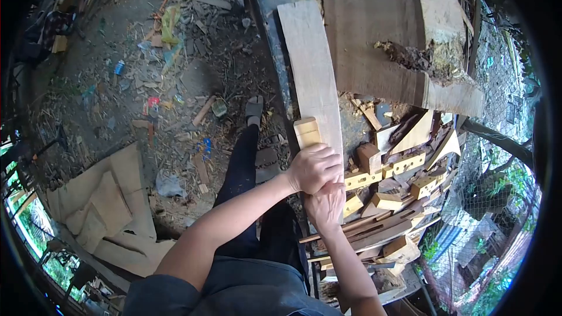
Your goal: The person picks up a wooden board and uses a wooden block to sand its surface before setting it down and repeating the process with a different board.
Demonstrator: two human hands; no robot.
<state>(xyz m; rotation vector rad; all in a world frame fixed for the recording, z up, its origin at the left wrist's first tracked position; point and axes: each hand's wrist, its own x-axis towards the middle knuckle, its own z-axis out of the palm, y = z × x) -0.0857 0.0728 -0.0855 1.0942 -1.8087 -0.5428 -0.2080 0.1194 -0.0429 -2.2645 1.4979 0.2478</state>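
A long pale board point(307, 52) lies lengthwise on the dark-edged workbench point(270, 41). On its near half sits a light wooden hand plane point(307, 131), its front end showing past my fingers. My left hand point(318, 168) is wrapped over the plane's middle, fingers closed. Close behind, my right hand point(325, 203) is closed around the rear part, touching the left hand. Both hands hide most of the plane's body and the board under it.
A thick slab of timber point(374, 29) with a rotted hollow lies right of the board. Several wooden offcuts and yellow blocks point(404, 167) are piled nearer. Shavings and litter cover the ground at left, with flat wood sheets point(105, 199) lower down. My foot point(254, 108) stands beside the bench.
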